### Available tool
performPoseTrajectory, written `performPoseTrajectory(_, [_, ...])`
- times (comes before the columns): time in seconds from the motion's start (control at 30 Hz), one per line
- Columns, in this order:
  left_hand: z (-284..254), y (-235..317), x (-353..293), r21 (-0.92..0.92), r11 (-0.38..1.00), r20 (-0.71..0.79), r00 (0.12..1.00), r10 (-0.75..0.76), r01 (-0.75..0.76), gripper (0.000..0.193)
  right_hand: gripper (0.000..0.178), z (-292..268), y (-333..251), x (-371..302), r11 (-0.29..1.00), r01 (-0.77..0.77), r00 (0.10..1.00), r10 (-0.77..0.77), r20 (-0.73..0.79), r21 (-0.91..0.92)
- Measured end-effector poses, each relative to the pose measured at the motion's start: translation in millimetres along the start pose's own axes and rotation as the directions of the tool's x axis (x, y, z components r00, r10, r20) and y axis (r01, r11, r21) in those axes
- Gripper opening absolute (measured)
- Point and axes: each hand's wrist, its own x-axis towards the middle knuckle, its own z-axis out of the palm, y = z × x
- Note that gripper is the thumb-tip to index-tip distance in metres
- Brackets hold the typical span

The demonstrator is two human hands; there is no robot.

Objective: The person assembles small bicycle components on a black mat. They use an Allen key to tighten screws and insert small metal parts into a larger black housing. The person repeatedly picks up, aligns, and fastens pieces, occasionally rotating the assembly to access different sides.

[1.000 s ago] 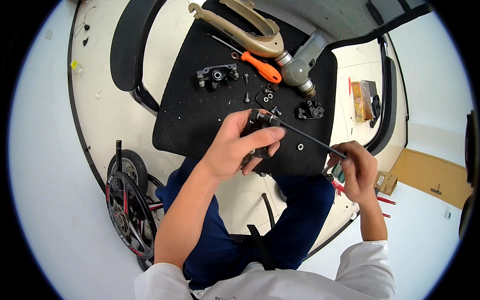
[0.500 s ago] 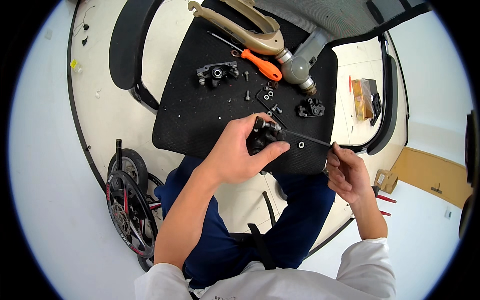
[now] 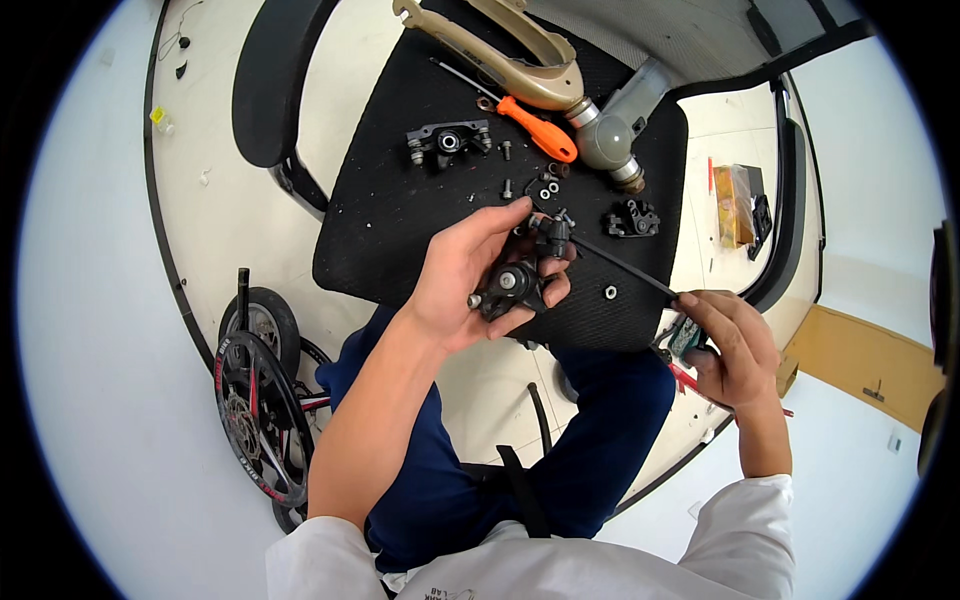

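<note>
My left hand is closed round a black bicycle brake caliper, its round boss facing up. Between my right hand and the caliper's upper end runs a thin straight black rod. My right thumb and fingers pinch the rod's outer end; its exact kind is unclear. Below them lies the black chair seat, with a silver nut beside the rod. A second caliper rests at the seat's right side, and another black caliper with a bracket at its left.
A screwdriver with an orange handle lies beside a tan bicycle fork at the back. Bolts and small washers are scattered mid-seat. Armrests flank it. Bicycle wheels stand on the floor at left.
My left hand has turned the caliper so its round boss now shows. My right hand has shifted slightly right and down, still pinching the rod's end. The view has moved a little.
</note>
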Motion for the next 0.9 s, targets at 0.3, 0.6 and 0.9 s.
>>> performPoseTrajectory(0.3, [-10.1, 0.0, 1.2, 0.215, 0.976, 0.029, 0.999, 0.019, -0.025, 0.032, 0.020, 43.1, 6.5, -2.5, 0.975, -0.223, 0.914, 0.204, -0.351, -0.014])
performPoseTrajectory(0.6, [-13.5, -1.2, 3.8, 0.558, 0.828, -0.108, 0.984, 0.140, -0.056, 0.026, 0.039, 86.7, 3.1, 6.4, 0.273, -0.512, 0.419, 0.907, -0.041, 0.814])
performPoseTrajectory(0.9, [-5.6, -6.0, 21.1, 0.133, 0.985, -0.058, 0.991, 0.120, -0.112, 0.034, 0.028, 79.8, 43.1, 36.4, 0.213, -0.178, 0.476, 0.873, -0.105, 0.961])
